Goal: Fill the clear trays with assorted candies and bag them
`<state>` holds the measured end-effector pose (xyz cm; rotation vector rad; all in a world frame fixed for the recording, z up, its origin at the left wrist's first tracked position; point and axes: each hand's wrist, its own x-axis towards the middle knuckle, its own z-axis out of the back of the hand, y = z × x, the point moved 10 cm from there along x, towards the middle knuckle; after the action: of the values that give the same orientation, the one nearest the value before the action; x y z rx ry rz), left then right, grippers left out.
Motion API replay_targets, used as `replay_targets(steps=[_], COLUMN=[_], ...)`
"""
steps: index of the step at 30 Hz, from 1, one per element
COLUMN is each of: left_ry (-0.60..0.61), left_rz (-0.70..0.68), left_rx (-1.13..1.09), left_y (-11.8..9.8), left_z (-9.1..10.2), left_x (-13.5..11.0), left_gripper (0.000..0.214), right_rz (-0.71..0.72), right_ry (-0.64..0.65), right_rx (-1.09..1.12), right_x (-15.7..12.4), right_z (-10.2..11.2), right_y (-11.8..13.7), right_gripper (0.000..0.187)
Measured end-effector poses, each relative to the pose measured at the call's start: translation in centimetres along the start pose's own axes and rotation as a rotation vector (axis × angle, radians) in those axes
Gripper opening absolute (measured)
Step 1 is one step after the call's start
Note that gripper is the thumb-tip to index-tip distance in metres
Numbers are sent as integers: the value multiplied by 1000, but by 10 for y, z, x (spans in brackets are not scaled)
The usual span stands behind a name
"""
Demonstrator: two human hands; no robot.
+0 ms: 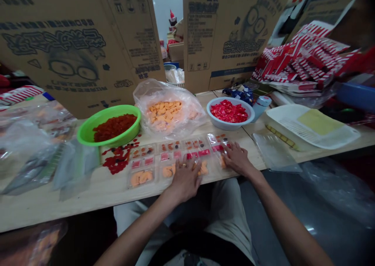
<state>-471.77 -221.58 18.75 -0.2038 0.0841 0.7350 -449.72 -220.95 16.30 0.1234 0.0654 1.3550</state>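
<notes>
A row of clear plastic compartment trays (164,160) lies along the near edge of the wooden table (88,195). Each tray holds orange snack pieces, red packets and small dark-red bits. My left hand (186,178) lies flat on the middle trays, fingers stretched out and open. My right hand (238,158) rests on the rightmost tray (218,141), fingers curled over its edge. Whether it pinches anything is hidden.
Behind the trays stand a green bowl (88,131) of dark-red pieces, a clear bag (143,98) of orange snacks and a white bowl (213,117) of red packets. Spilled red bits (117,160) lie left. A white lid (310,129), loose bags and cardboard boxes surround.
</notes>
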Motion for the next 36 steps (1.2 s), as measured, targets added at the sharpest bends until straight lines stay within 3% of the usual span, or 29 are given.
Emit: replay_targets(steps=[6, 12, 16, 20, 24, 28, 32, 34, 36], left_ry=[-45, -78, -153, -212, -200, -163, -114, -113, -118], left_rz=[-126, -204, -197, -27, 28, -5, -79, -118, -146], left_rx=[51, 82, 66, -12, -91, -96, 6, 49, 67], left_y=[-2, -18, -25, -8, 6, 11, 6, 3, -1], left_z=[6, -8, -8, 6, 16, 18, 14, 12, 10], left_x=[-4, 9, 3, -1, 2, 6, 4, 4, 4], left_gripper=[65, 55, 57, 63, 71, 68, 44, 38, 37], right_rz=[96, -18, -87, 55, 143, 140, 30, -94, -291], right_ry=[20, 35, 2, -107, -50, 15, -78, -154, -170], right_rx=[-31, -120, -143, -110, -36, 49, 20, 6, 20], right_x=[9, 3, -8, -14, -15, -23, -30, -27, -21], right_z=[-5, -10, 5, 22, 18, 18, 34, 42, 41], right_y=[33, -7, -19, 35, 90, 114, 102, 76, 35], right_gripper=[56, 55, 55, 54, 55, 45, 33, 41, 54])
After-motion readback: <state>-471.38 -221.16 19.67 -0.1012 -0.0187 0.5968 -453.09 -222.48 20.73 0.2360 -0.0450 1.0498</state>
